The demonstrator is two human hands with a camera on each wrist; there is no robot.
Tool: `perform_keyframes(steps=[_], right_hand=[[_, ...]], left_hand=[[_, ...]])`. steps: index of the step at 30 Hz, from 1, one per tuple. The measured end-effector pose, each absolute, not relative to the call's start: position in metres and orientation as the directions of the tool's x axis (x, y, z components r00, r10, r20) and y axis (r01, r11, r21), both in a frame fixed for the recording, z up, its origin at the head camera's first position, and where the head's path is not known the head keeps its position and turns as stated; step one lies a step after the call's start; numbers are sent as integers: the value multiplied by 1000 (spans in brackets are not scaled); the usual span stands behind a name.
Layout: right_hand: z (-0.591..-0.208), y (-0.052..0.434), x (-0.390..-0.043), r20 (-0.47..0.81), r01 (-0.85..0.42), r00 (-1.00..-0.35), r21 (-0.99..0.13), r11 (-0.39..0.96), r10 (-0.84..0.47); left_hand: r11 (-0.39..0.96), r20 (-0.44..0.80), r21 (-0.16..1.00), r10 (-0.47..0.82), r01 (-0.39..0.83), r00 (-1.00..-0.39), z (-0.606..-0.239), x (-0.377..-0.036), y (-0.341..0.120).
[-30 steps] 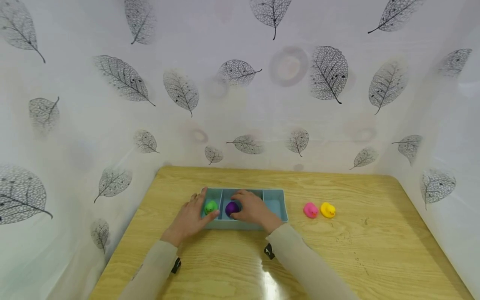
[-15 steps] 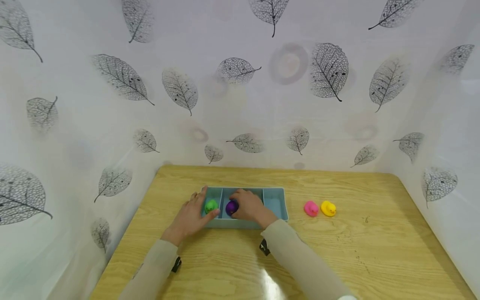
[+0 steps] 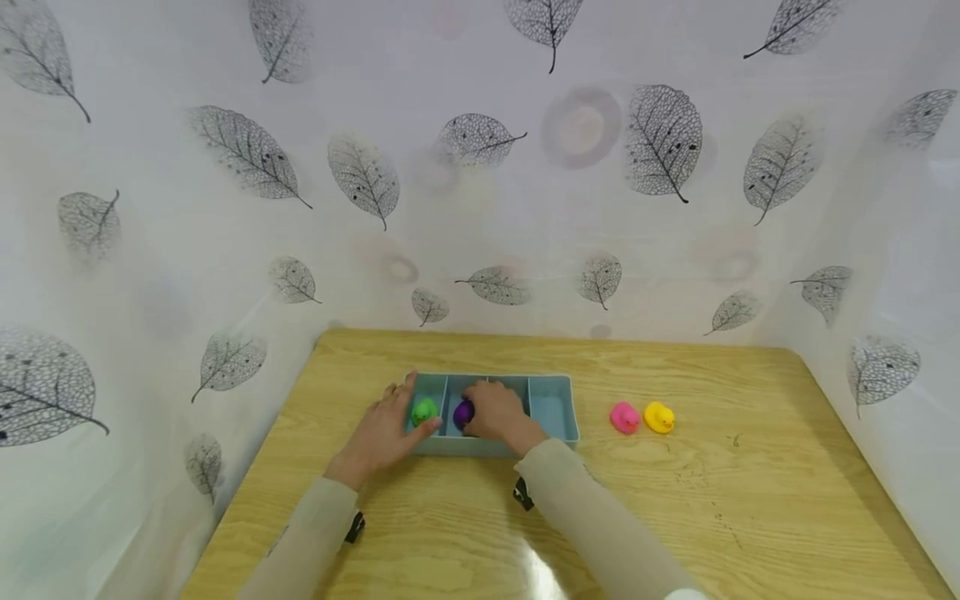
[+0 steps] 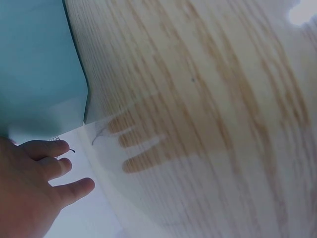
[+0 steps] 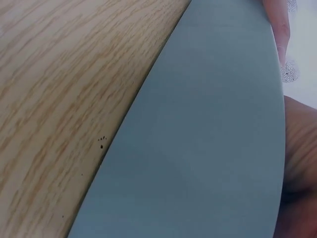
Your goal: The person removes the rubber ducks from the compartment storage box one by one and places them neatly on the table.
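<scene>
A pale blue divided tray (image 3: pixel 553 410) lies on the table. My left hand (image 3: pixel 381 435) rests on the tray's left end, its fingers straight along that side and its thumb over the front rim. Beside that thumb, a green rubber duck (image 3: pixel 424 412) sits in the leftmost compartment. My right hand (image 3: pixel 495 414) reaches into the compartment to its right and holds a purple toy (image 3: pixel 462 414), mostly covered by the fingers. In the left wrist view, the fingers of the left hand (image 4: pixel 29 183) spread past the tray's corner. The right wrist view has the tray's front wall (image 5: pixel 208 134) hiding most of the right hand (image 5: pixel 299 153).
Right of the tray, a pink rubber duck (image 3: pixel 625 417) and a yellow rubber duck (image 3: pixel 660 417) stand side by side on the wooden table (image 3: pixel 720 500). A white curtain with leaf prints (image 3: pixel 480 233) surrounds the back and sides of the table.
My right hand's fingers have drawn closer around the purple toy, and the right wrist and forearm have shifted slightly left. The left hand keeps its place on the tray.
</scene>
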State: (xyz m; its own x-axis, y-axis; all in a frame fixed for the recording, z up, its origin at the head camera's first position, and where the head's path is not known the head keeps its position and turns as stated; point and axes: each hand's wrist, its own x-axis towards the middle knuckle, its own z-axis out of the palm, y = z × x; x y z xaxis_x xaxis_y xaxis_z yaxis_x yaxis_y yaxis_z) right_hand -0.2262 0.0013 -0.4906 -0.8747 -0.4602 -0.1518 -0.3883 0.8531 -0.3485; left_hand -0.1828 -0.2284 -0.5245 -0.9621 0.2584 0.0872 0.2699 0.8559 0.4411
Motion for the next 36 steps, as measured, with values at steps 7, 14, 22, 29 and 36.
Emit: perform_keyframes(steps=[7, 14, 22, 29, 36], right_hand=[[-491, 1, -226, -148, -383, -875, -374, 845, -462], [-491, 2, -227, -137, -387, -875, -382, 840, -465], [-491, 1, -227, -133, -405, -871, -351, 845, -473], [-489, -1, -225, -121, -426, -872, -290, 857, -475], [-491, -2, -225, -113, -419, -878, -285, 862, -464]], left_hand=[[857, 86, 440, 258, 269, -962, -524, -183, -228], [861, 77, 435, 256, 264, -963, -525, -183, -228], [864, 65, 436, 251, 254, -966, -523, -183, -228], [864, 62, 438, 246, 248, -967, -524, -184, -228], [860, 76, 439, 252, 259, -965, -523, -184, -228]])
